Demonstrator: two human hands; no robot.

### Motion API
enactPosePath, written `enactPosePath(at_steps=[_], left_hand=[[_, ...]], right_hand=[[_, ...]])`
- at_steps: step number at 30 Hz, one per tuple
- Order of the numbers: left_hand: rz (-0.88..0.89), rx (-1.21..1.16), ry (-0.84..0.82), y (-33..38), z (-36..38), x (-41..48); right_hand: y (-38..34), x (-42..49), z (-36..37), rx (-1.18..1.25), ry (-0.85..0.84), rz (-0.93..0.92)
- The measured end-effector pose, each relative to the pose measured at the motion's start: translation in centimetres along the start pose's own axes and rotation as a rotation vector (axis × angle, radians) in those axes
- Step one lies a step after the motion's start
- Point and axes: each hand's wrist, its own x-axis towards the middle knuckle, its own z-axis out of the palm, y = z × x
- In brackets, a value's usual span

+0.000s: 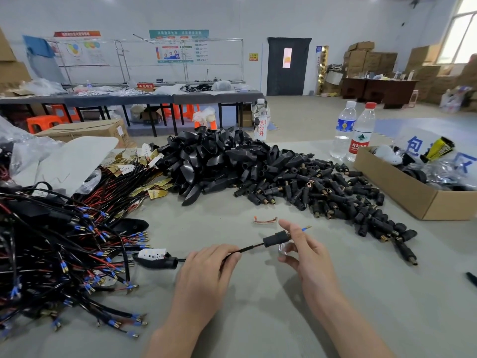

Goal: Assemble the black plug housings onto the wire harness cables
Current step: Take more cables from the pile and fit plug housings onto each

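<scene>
Grey surface [263,319] near me: my left hand [206,272] pinches the cable [251,248], my right hand [307,254] grips the black plug housing [276,239] threaded on it.

— Where does your view look from?

— I've one wide-angle camera, worn on the head, above and behind the left hand [206,270] and right hand [307,251], facing forward and down.

— How near?

— Close: both forearms enter from the bottom edge, and the cable [251,248] and plug housing [276,239] the hands hold sit just below centre. Beyond the hands the table [258,319] runs away to the far wall [258,16] along the top.
</scene>
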Motion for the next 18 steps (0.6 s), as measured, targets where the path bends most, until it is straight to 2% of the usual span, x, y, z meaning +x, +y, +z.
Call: enactPosePath(at_steps=[13, 18], left_hand=[[0.016, -0.039, -0.014, 0.28, -0.07, -0.04], [0.013, -0.092, 0.019, 0.17, -0.02, 0.06]], right_hand=[[0.51, 0.31, -0.43, 0.023, 0.017, 0.041], [0.82, 0.51, -0.45, 0.121, -0.044, 0.109]])
